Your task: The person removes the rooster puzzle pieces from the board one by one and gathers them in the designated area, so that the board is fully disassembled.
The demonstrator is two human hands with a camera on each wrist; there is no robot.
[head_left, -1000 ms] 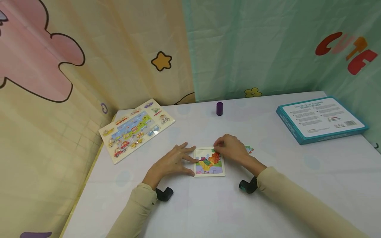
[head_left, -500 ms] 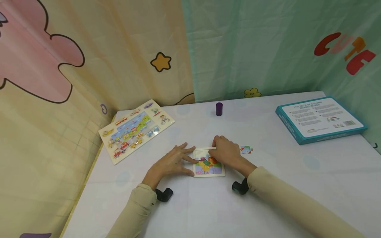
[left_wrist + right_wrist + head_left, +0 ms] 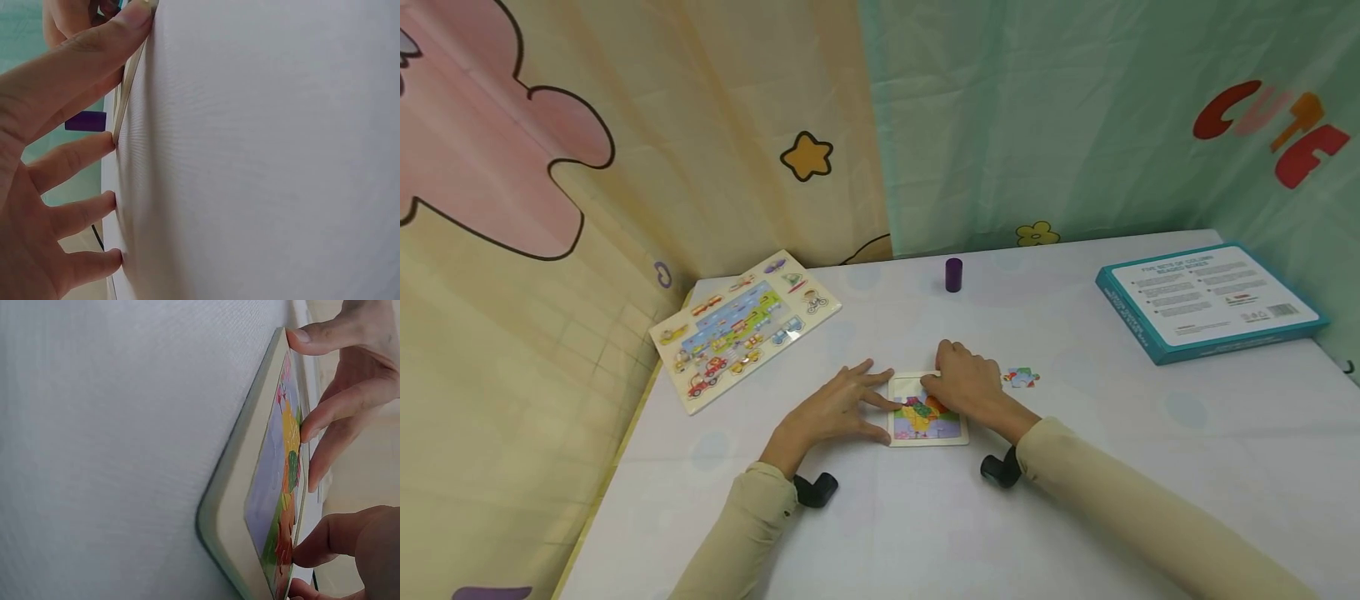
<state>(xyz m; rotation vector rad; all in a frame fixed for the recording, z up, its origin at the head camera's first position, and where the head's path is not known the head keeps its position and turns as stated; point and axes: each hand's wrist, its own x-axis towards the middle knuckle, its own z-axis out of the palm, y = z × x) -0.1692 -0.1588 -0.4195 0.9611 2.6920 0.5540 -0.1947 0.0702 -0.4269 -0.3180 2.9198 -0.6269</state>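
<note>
A small square jigsaw puzzle (image 3: 925,427) in a pale wooden frame lies flat on the table, its picture a yellow bird with an orange-red tail. A bare pale area shows at its upper left. My left hand (image 3: 842,407) has its fingers spread and fairly straight; thumb and fingertips touch the frame's left side. Over the upper right part, my right hand (image 3: 972,385) has curled fingers and holds a puzzle piece against the puzzle, the piece mostly hidden. In the right wrist view, the right thumb (image 3: 325,540) presses on the puzzle's surface. One loose puzzle piece (image 3: 1022,377) lies right of the hand.
A larger wooden vehicle puzzle board (image 3: 745,329) lies at the back left. A purple cylinder (image 3: 953,275) stands near the table's back edge. To the right lies a flat teal-edged box (image 3: 1213,300). Curtains hang behind the table.
My right hand has moved slightly left and inward over the puzzle's upper right, uncovering more of the loose piece. My left hand has stayed in place at the frame.
</note>
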